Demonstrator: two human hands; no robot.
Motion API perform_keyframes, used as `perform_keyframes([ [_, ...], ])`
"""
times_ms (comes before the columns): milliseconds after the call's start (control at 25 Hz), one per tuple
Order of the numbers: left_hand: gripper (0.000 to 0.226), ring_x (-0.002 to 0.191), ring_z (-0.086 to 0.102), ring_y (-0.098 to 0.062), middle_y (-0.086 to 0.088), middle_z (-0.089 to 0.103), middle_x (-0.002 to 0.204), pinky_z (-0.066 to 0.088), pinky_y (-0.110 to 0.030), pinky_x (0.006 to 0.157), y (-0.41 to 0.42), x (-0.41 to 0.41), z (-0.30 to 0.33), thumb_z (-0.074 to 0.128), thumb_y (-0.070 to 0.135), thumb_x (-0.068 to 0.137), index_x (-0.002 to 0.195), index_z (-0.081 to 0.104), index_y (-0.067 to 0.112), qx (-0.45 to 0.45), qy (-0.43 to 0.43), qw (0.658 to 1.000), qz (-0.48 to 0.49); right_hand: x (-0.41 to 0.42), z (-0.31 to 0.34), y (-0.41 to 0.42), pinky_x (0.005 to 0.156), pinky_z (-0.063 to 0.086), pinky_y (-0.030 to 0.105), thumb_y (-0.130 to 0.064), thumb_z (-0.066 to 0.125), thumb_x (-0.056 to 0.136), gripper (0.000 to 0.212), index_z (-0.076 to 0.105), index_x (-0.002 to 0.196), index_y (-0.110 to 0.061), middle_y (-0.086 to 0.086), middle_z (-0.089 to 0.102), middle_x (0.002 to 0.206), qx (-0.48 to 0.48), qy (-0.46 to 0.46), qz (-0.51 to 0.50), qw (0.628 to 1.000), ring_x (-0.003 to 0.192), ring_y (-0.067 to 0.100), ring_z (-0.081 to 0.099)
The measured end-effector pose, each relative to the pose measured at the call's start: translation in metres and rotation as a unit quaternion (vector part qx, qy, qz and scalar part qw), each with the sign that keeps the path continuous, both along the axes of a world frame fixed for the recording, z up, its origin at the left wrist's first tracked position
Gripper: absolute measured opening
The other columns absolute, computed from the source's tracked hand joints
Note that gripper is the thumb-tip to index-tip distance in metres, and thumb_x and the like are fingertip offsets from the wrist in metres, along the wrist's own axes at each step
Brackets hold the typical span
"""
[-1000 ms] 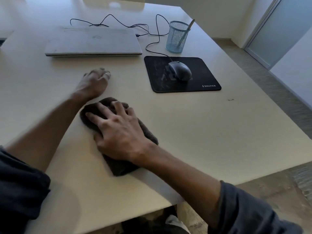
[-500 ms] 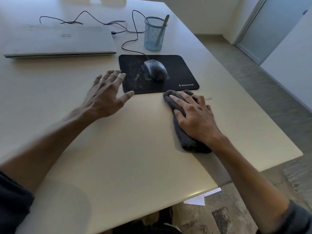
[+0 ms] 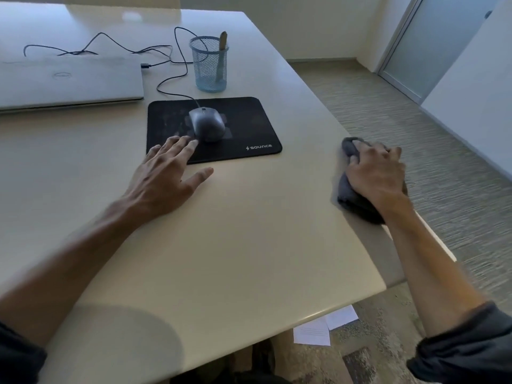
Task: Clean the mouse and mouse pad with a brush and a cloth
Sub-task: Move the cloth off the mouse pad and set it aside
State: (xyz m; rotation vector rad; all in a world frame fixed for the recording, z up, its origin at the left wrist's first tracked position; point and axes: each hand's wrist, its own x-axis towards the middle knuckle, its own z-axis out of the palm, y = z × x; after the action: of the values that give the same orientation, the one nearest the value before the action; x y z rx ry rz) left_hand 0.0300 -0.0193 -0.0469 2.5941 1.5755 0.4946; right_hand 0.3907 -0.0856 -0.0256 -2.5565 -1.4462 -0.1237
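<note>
At the far left of the table [image 3: 249,245] a closed laptop [image 3: 69,81] lies flat, with a thin black cable [image 3: 171,87] looping behind it and running on toward the mouse. My left hand [image 3: 163,181] rests palm down on the table, fingers straight and spread and holding nothing; its fingertips [image 3: 191,144] lie over the near left edge of the mouse pad [image 3: 249,123], just beside the mouse, though I cannot tell whether they touch it, and the thumb stretches out over the bare table in front of the pad. The grey mouse [image 3: 207,123] sits on the left half of the black pad, which shows pale dusty smears around the mouse. Behind the pad stands a blue mesh cup [image 3: 209,69], upright, with the brush [image 3: 220,58] leaning inside it, its handle poking above the rim. Further right, at the table's right edge and well apart from the pad, my right hand [image 3: 375,174] presses down on the dark grey cloth [image 3: 350,195], the fingers curled over its bunched top and gripping it; part of the cloth sticks out in front of the fingers and part under the wrist. Below the table's near corner, sheets of white paper [image 3: 313,332] lie on the floor.
</note>
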Motion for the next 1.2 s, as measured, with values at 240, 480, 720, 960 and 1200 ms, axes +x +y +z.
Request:
perform_keyframes([
  [240, 0.080, 0.147, 0.016, -0.015, -0.002, 0.026, 0.159, 0.017, -0.038, 0.119, 0.003, -0.001, -0.004, 0.026, 0.066, 0.089, 0.152, 0.028, 0.016, -0.024, -0.006, 1.000, 0.002, -0.051, -0.010, 0.011, 0.112, 0.023, 0.052, -0.046, 0.040, 0.100, 0.053, 0.035, 0.151, -0.036, -0.005, 0.027, 0.161, -0.036, 0.053, 0.160, 0.985, 0.144, 0.030, 0.022],
  [480, 0.080, 0.147, 0.017, -0.016, -0.002, 0.027, 0.158, 0.018, -0.038, 0.118, 0.003, -0.001, -0.006, 0.025, 0.067, 0.089, 0.152, 0.028, 0.017, -0.021, -0.002, 1.000, 0.006, 0.045, -0.007, -0.039, 0.112, 0.035, 0.047, -0.024, 0.044, 0.099, 0.047, 0.047, 0.145, -0.019, 0.021, 0.051, 0.143, 0.009, 0.132, -0.055, 0.990, 0.130, 0.042, 0.046],
  [720, 0.076, 0.147, 0.017, -0.019, -0.003, 0.026, 0.159, 0.018, -0.039, 0.118, 0.002, 0.000, -0.003, 0.029, 0.066, 0.094, 0.152, 0.028, 0.017, -0.018, 0.005, 1.000, -0.002, 0.040, 0.020, -0.009, 0.109, 0.036, 0.045, -0.022, 0.049, 0.099, 0.047, 0.047, 0.147, -0.020, 0.017, 0.052, 0.143, 0.110, 0.105, 0.027, 0.988, 0.128, 0.042, 0.048],
  [960, 0.074, 0.147, 0.017, -0.019, -0.005, 0.027, 0.158, 0.015, -0.043, 0.119, 0.004, -0.002, -0.001, 0.033, 0.064, 0.094, 0.149, 0.034, 0.014, 0.008, 0.004, 0.998, 0.059, -0.016, 0.029, 0.104, 0.116, 0.022, 0.052, -0.040, 0.044, 0.101, 0.059, 0.026, 0.156, -0.030, -0.002, 0.026, 0.163, 0.016, 0.054, 0.237, 0.970, 0.148, 0.028, 0.024],
  [1200, 0.080, 0.145, 0.023, -0.019, -0.006, 0.032, 0.156, 0.018, -0.045, 0.118, 0.023, -0.029, 0.001, 0.030, 0.068, 0.090, 0.147, 0.038, 0.012, -0.008, -0.018, 0.996, 0.091, -0.007, 0.007, 0.138, 0.120, -0.005, 0.055, -0.082, 0.025, 0.087, 0.085, 0.005, 0.158, -0.038, -0.010, -0.006, 0.167, -0.117, 0.039, 0.223, 0.967, 0.154, 0.018, -0.010],
])
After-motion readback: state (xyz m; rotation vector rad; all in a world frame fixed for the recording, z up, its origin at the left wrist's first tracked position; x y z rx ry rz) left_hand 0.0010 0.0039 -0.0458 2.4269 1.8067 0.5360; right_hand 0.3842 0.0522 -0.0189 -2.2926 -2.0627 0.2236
